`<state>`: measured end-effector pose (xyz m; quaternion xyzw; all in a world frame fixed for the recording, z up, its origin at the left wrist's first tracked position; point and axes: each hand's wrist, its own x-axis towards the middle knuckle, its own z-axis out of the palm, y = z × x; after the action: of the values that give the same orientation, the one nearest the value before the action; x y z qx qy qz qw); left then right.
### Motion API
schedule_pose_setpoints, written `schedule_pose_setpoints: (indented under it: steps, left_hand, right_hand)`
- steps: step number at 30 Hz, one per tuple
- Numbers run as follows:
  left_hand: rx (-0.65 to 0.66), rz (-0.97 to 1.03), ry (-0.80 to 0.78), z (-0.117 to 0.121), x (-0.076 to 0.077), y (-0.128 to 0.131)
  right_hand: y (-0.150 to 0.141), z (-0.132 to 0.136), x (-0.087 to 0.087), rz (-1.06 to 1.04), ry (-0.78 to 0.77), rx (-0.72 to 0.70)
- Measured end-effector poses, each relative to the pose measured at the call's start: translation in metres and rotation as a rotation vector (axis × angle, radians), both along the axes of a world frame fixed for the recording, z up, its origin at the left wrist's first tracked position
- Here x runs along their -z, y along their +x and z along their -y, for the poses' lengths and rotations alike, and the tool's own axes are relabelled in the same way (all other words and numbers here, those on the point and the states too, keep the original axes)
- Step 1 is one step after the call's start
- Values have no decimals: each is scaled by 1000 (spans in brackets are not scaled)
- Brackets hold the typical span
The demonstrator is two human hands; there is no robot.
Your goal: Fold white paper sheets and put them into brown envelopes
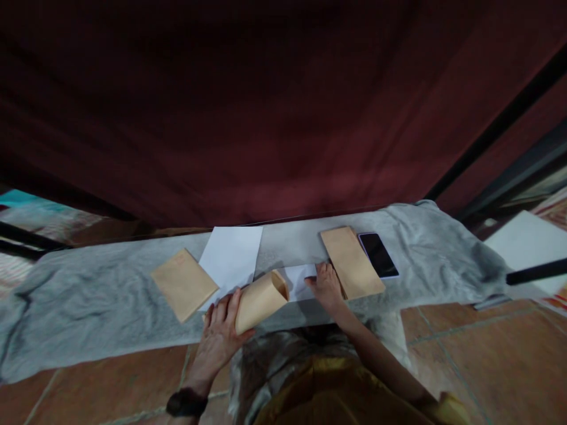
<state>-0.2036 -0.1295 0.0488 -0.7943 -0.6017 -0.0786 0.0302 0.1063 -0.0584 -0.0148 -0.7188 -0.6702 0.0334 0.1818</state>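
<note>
My left hand [220, 334] is wrapped round a brown envelope [261, 299] whose mouth gapes open toward the right. My right hand [326, 285] rests on a folded white paper [299, 278] just in front of that mouth, fingers pressed on the sheet. Both lie on a grey cloth [88, 307] spread over a low surface. A second brown envelope [352, 261] lies flat right beside my right hand. A third brown envelope [183, 284] lies to the left of my left hand, partly over a white sheet [231, 255].
A black phone [378, 254] lies face up next to the right envelope. A dark red curtain [266, 118] hangs behind the cloth. Terracotta floor tiles [478, 354] surround it. A white board [527, 245] and a dark bar [538, 273] sit at far right.
</note>
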Motion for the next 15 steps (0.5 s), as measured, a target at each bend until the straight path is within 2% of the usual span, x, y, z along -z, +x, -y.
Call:
schedule_pose_setpoints:
  steps: [6,9,12,15]
  left_hand:
    - [2,-29,-6,5,2,-7]
    - [-14,-24,-6,6,4,-8]
    - [-26,-10,-17,7,7,-8]
    - [-28,-3,-22,8,8,-8]
  right_hand:
    - [-4,-12,-12,-146,-122,54]
    - [-5,-13,-13,-164,-55,74]
    - [-9,-9,-12,-204,17,20]
    - [-12,-6,-12,-242,23,-24]
